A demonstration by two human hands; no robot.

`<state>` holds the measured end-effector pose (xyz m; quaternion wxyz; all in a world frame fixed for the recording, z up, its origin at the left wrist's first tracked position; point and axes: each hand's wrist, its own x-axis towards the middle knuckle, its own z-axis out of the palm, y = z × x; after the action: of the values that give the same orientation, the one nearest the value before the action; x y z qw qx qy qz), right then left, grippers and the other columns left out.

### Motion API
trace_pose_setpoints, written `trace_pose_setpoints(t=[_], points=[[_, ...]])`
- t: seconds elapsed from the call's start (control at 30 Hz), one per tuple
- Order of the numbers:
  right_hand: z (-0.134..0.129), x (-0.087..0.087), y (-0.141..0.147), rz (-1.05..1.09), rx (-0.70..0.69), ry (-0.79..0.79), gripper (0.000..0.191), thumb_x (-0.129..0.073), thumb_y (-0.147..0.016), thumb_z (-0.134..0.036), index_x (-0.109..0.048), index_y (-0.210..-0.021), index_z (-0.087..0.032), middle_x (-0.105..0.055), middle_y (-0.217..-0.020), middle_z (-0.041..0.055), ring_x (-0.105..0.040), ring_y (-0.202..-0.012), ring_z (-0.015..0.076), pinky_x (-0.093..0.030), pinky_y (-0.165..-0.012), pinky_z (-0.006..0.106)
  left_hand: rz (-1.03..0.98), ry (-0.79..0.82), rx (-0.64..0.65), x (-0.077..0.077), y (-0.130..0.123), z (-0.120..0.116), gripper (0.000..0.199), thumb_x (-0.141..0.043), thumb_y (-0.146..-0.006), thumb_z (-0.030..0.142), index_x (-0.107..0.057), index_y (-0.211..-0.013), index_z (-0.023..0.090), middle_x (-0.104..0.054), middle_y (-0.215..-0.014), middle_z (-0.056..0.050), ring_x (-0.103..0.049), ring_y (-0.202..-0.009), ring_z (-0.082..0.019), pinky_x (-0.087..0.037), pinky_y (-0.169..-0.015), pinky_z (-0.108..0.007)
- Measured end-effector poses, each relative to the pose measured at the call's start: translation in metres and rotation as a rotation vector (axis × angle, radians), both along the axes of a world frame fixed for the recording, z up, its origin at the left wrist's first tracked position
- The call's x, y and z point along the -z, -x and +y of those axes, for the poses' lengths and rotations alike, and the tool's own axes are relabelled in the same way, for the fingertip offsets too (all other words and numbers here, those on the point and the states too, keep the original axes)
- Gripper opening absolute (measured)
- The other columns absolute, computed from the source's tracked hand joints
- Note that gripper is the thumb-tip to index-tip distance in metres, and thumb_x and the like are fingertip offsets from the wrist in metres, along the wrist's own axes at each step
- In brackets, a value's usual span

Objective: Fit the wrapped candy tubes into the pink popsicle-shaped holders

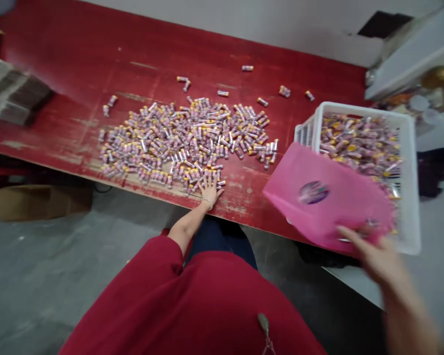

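A wide pile of small cylindrical pieces with yellow ends and clear wrapping (192,133) lies on the red table. My left hand (209,191) rests on the near edge of the pile, fingers spread, touching a few pieces. On the right, my right hand (379,254) is blurred by motion and holds the near end of a pink plastic bag (288,182) with a dark oval print. The bag lies partly over the table and partly across the front of a white plastic basket (410,197). More of the same wrapped pieces (358,140) fill this basket.
The worn red table (77,44) runs along a pale wall, with several loose pieces behind the pile. Stacked grey blocks (13,91) sit at its left end. A cardboard box (44,202) stands below on the floor. Cluttered items (425,106) lie beyond the basket.
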<state>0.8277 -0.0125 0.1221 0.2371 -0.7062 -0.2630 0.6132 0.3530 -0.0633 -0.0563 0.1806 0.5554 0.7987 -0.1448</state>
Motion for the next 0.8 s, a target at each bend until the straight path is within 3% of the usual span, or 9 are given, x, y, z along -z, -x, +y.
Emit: trace_pose_setpoints(t=[0.1, 0.17, 0.23, 0.33, 0.4, 0.47, 0.53, 0.67, 0.8], points=[[-0.059, 0.043, 0.079, 0.101, -0.02, 0.246, 0.041, -0.09, -0.048, -0.041, -0.054, -0.056, -0.024, -0.056, -0.058, -0.0012, -0.057, -0.053, 0.0177, -0.055, -0.045, 0.031, 0.036, -0.046, -0.163, -0.008, 0.015, -0.003, 0.083, -0.044, -0.096, 0.061, -0.015, -0.165, 0.023, -0.005, -0.171, -0.012, 0.011, -0.157, -0.036, 0.005, -0.12, -0.069], [-0.091, 0.068, 0.115, 0.177, -0.028, 0.365, 0.045, -0.09, -0.046, -0.042, -0.05, -0.056, -0.023, -0.054, -0.055, -0.0026, -0.055, -0.049, 0.0151, -0.056, -0.044, 0.03, 0.105, -0.108, -0.408, -0.015, 0.04, -0.004, 0.085, -0.039, -0.097, 0.064, -0.013, -0.165, 0.022, -0.005, -0.171, -0.014, 0.009, -0.157, -0.038, -0.001, -0.119, -0.071], [-0.106, 0.089, 0.136, 0.224, -0.029, 0.401, 0.046, -0.09, -0.048, -0.044, -0.05, -0.059, -0.023, -0.054, -0.056, -0.0034, -0.056, -0.049, 0.0139, -0.058, -0.047, 0.03, 0.195, -0.187, -0.695, -0.023, 0.081, -0.005, 0.085, -0.035, -0.097, 0.066, -0.009, -0.165, 0.021, -0.005, -0.171, -0.016, 0.005, -0.157, -0.039, -0.009, -0.119, -0.072], [-0.092, 0.114, 0.165, 0.248, -0.036, 0.402, 0.046, -0.09, -0.049, -0.043, -0.05, -0.064, -0.024, -0.055, -0.057, -0.0043, -0.058, -0.051, 0.0143, -0.058, -0.047, 0.029, 0.307, -0.245, -0.951, -0.033, 0.156, -0.003, 0.082, -0.032, -0.099, 0.063, -0.005, -0.165, 0.023, -0.011, -0.171, -0.016, -0.004, -0.158, -0.038, -0.021, -0.118, -0.07], [-0.068, 0.127, 0.193, 0.26, -0.074, 0.417, 0.048, -0.091, -0.048, -0.04, -0.049, -0.065, -0.023, -0.055, -0.057, -0.005, -0.058, -0.05, 0.0139, -0.056, -0.044, 0.027, 0.314, -0.229, -0.994, -0.037, 0.197, 0.002, 0.081, -0.037, -0.098, 0.061, -0.008, -0.165, 0.024, -0.015, -0.17, -0.016, -0.011, -0.157, -0.039, -0.028, -0.117, -0.067], [-0.044, 0.137, 0.231, 0.295, -0.121, 0.432, 0.049, -0.092, -0.045, -0.036, -0.049, -0.065, -0.022, -0.055, -0.056, -0.0056, -0.056, -0.048, 0.0125, -0.054, -0.042, 0.025, 0.247, -0.206, -1.033, -0.038, 0.22, 0.008, 0.081, -0.042, -0.096, 0.062, -0.017, -0.164, 0.026, -0.014, -0.17, -0.015, -0.018, -0.155, -0.04, -0.034, -0.116, -0.064], [-0.027, 0.146, 0.272, 0.34, -0.151, 0.437, 0.05, -0.092, -0.044, -0.033, -0.049, -0.065, -0.022, -0.055, -0.056, -0.0061, -0.054, -0.047, 0.0112, -0.053, -0.041, 0.025, 0.155, -0.187, -1.113, -0.037, 0.222, 0.016, 0.08, -0.044, -0.094, 0.066, -0.028, -0.162, 0.027, -0.014, -0.17, -0.014, -0.024, -0.152, -0.042, -0.036, -0.114, -0.064], [-0.018, 0.154, 0.34, 0.407, -0.194, 0.442, 0.047, -0.092, -0.046, -0.033, -0.053, -0.068, -0.021, -0.056, -0.057, -0.0057, -0.055, -0.049, 0.012, -0.055, -0.043, 0.025, 0.032, -0.141, -1.242, -0.035, 0.193, 0.03, 0.069, -0.038, -0.095, 0.068, -0.044, -0.153, 0.03, -0.024, -0.168, -0.011, -0.032, -0.149, -0.04, -0.036, -0.113, -0.066], [-0.018, 0.154, 0.372, 0.517, -0.187, 0.405, 0.059, -0.092, -0.052, -0.032, -0.064, -0.103, -0.026, -0.072, -0.086, -0.0009, -0.069, -0.071, 0.0196, -0.062, -0.055, 0.031, 0.004, -0.159, -1.215, -0.03, 0.157, 0.04, 0.062, -0.037, -0.094, 0.071, -0.063, -0.136, 0.032, -0.024, -0.168, -0.008, -0.031, -0.148, -0.042, -0.037, -0.11, -0.068]])
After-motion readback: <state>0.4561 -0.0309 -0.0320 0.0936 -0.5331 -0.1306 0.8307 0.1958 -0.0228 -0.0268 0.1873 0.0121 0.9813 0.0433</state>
